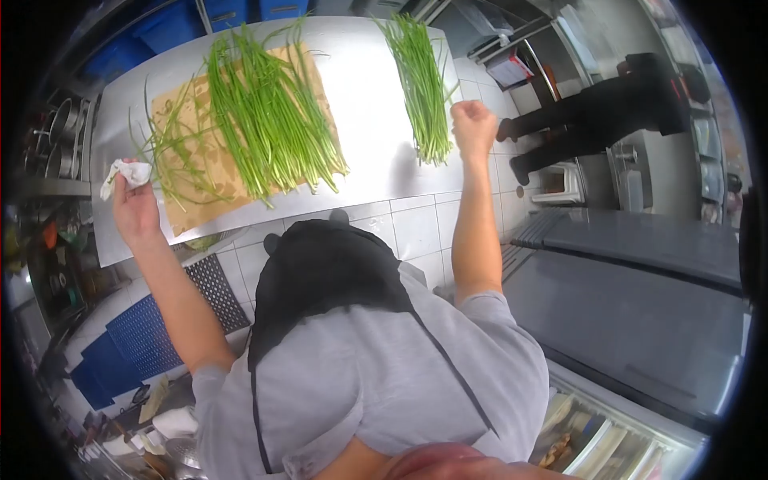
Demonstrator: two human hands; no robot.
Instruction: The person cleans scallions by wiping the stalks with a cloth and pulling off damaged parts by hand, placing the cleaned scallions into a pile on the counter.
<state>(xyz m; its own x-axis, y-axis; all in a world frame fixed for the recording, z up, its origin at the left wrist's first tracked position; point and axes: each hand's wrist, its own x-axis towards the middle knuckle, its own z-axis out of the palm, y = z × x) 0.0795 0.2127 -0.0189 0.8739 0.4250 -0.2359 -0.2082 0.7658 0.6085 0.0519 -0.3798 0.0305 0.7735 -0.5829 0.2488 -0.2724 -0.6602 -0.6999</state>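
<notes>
My left hand [136, 210] grips a crumpled white paper towel or cloth [128, 174] at the left end of the metal table. Close beside it, loose green chive stalks [180, 152] lie scattered on a damp brown paper sheet [180, 110]. A large pile of chives [268, 120] covers the middle of that sheet. Off the table's right edge, my right hand [474, 128] is closed, its fingers curled in; what they hold, if anything, is hidden. Just left of it, a smaller bunch of chives [420, 88] rests on the bare metal.
The steel table [364, 72] spans the front. Another person in dark clothes [596, 116] stands to the right. A large grey lidded bin [624, 304] is close on my right. Blue crates [168, 32] line the far side; pots [64, 132] sit on the left.
</notes>
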